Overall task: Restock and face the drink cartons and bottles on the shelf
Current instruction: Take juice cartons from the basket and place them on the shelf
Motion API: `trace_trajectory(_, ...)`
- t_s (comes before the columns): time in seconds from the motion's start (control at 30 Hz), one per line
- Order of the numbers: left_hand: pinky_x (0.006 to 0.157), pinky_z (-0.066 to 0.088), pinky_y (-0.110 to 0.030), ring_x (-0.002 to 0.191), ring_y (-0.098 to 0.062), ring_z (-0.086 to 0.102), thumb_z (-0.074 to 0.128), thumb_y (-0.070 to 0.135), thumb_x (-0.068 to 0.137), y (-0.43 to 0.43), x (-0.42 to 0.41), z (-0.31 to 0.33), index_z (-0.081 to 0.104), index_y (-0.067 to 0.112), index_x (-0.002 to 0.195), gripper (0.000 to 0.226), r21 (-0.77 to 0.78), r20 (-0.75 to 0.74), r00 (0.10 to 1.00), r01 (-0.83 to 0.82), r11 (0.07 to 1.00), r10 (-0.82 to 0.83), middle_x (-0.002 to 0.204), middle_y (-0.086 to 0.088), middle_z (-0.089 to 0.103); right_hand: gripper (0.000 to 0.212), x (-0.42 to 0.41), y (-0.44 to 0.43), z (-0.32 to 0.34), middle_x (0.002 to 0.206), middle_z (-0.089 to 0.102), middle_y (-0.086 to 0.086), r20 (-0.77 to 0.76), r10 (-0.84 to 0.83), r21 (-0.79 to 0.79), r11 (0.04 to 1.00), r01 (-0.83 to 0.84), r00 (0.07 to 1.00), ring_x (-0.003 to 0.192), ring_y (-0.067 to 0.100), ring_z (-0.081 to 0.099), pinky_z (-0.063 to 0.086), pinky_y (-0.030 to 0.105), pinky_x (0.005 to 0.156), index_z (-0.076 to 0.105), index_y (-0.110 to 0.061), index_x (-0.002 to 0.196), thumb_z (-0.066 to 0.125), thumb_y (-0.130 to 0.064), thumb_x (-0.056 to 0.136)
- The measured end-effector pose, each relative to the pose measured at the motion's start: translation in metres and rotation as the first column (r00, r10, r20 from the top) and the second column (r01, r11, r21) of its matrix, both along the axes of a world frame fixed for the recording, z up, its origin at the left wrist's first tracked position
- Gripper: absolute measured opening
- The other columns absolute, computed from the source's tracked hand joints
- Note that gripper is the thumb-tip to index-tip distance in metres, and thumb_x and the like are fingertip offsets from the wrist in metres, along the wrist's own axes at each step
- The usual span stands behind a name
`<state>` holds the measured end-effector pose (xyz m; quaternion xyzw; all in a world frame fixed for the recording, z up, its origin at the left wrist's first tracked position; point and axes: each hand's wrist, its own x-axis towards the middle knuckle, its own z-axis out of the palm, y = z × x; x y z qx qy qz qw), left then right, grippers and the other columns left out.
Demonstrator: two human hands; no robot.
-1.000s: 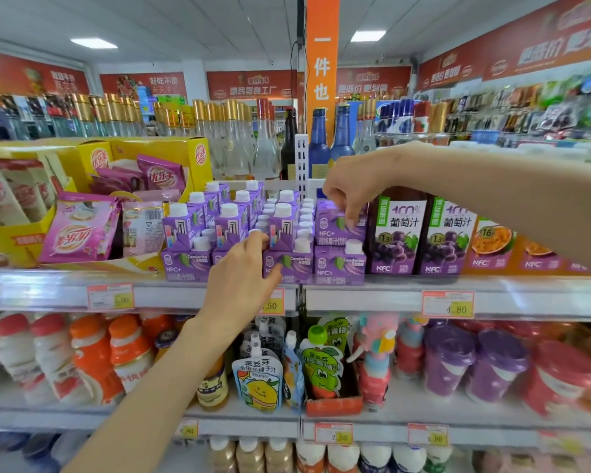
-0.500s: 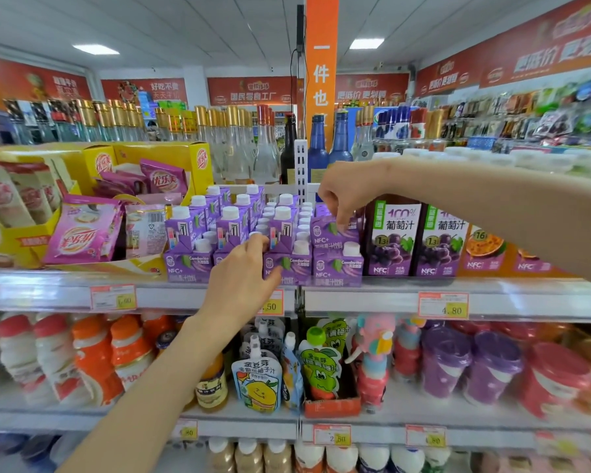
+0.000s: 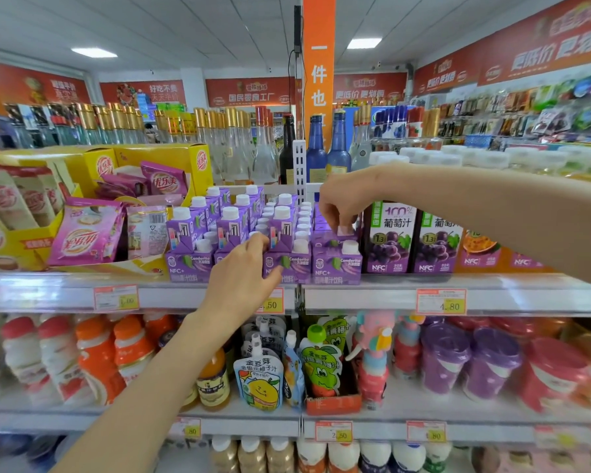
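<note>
My left hand curls round a front-row purple juice carton, mostly hidden, well left of the tall grape juice cartons, while farther in my right hand pinches the white cap of a stacked purple carton just beside them.

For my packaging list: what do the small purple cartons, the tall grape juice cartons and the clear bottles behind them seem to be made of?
Small purple cartons: apparently printed paperboard, slightly glossy; folded sloped tops, white caps probably plastic. Tall grape juice cartons: likely the same paperboard; flat printed faces, sharp edges. Clear bottles: transparent, probably glass; gold metallic-looking caps.
</note>
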<state>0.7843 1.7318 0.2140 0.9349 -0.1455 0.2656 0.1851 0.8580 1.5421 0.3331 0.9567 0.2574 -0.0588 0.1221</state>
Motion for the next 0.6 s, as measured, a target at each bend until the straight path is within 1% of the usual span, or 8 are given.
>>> trace_trajectory(0.07,0.075,0.041,-0.027,0.103,-0.016,0.058,0.056,0.034,0.091,0.003,-0.001,0.001,0.044,0.017,0.128,0.042,-0.014,0.011,1.0,0.009,1.0,-0.009,0.12,0.002,0.059,0.015,-0.003,0.002,0.0,0.081,0.065,-0.002,0.035,0.012,-0.006,1.0,-0.012,0.999,0.073,0.009,0.058,0.042,0.013,0.06,0.071,-0.009,0.093,0.074,-0.011,0.079)
trace_trajectory(0.13,0.069,0.04,-0.021,0.095,-0.013,0.058,0.058,0.031,0.091,0.004,-0.002,0.004,0.049,0.018,0.123,0.036,-0.046,0.089,0.996,0.028,0.999,-0.023,0.118,0.005,0.059,0.019,-0.011,0.001,0.006,0.083,0.063,-0.006,0.09,0.035,0.055,0.998,-0.04,0.995,0.078,0.008,0.058,0.041,0.01,0.064,0.07,-0.01,0.1,0.072,-0.013,0.082)
trace_trajectory(0.23,0.058,0.034,-0.015,0.079,-0.007,0.051,0.06,0.024,0.089,-0.001,-0.006,0.019,0.055,0.015,0.112,0.025,-0.07,0.217,0.971,0.113,0.991,-0.095,0.105,0.006,0.058,0.017,-0.035,-0.004,0.015,0.095,0.068,-0.005,0.256,0.093,0.123,0.984,-0.127,0.962,0.087,0.009,0.056,0.047,0.023,0.08,0.069,-0.016,0.103,0.068,-0.019,0.086)
trace_trajectory(0.33,0.069,0.045,-0.029,0.076,-0.009,0.051,0.06,0.019,0.089,-0.012,-0.003,0.044,0.057,0.013,0.107,0.019,-0.033,0.248,0.947,0.221,0.975,-0.206,0.099,0.006,0.056,0.02,-0.065,-0.012,0.011,0.106,0.069,-0.007,0.399,0.087,0.17,0.971,-0.167,0.913,0.088,0.008,0.054,0.049,0.033,0.088,0.07,-0.023,0.105,0.056,-0.017,0.091)
trace_trajectory(0.4,0.074,0.046,-0.031,0.081,-0.011,0.051,0.058,0.017,0.09,-0.023,0.008,0.063,0.058,0.011,0.105,0.017,0.027,0.208,0.948,0.243,0.97,-0.243,0.1,0.005,0.057,0.03,-0.08,-0.016,0.001,0.116,0.067,-0.003,0.38,0.056,0.186,0.973,-0.135,0.923,0.099,0.015,0.059,0.047,0.032,0.091,0.066,-0.021,0.116,0.05,-0.012,0.093)
trace_trajectory(0.47,0.076,0.047,-0.032,0.084,-0.012,0.051,0.057,0.017,0.09,-0.037,0.022,0.081,0.058,0.011,0.106,0.017,0.114,0.14,0.953,0.254,0.96,-0.269,0.104,0.001,0.061,0.034,-0.089,-0.02,-0.015,0.123,0.063,0.0,0.339,0.006,0.189,0.979,-0.075,0.941,0.099,0.018,0.059,0.044,0.026,0.084,0.058,-0.02,0.127,0.05,-0.016,0.094)
trace_trajectory(0.5,0.076,0.047,-0.031,0.084,-0.011,0.05,0.057,0.018,0.09,-0.044,0.03,0.089,0.058,0.012,0.107,0.018,0.165,0.096,0.954,0.266,0.95,-0.284,0.106,-0.001,0.062,0.035,-0.094,-0.023,-0.024,0.124,0.062,0.0,0.329,-0.012,0.201,0.978,-0.057,0.944,0.097,0.019,0.059,0.043,0.026,0.082,0.057,-0.021,0.128,0.051,-0.02,0.094)
trace_trajectory(0.6,0.077,0.045,-0.027,0.088,-0.01,0.052,0.058,0.023,0.091,-0.064,0.051,0.102,0.058,0.015,0.112,0.023,0.328,-0.118,0.939,0.344,0.88,-0.323,0.11,0.001,0.063,0.033,-0.105,-0.036,-0.049,0.126,0.058,-0.004,0.354,-0.016,0.241,0.968,-0.075,0.935,0.111,0.018,0.056,0.045,0.031,0.087,0.057,-0.027,0.126,0.053,-0.031,0.093)
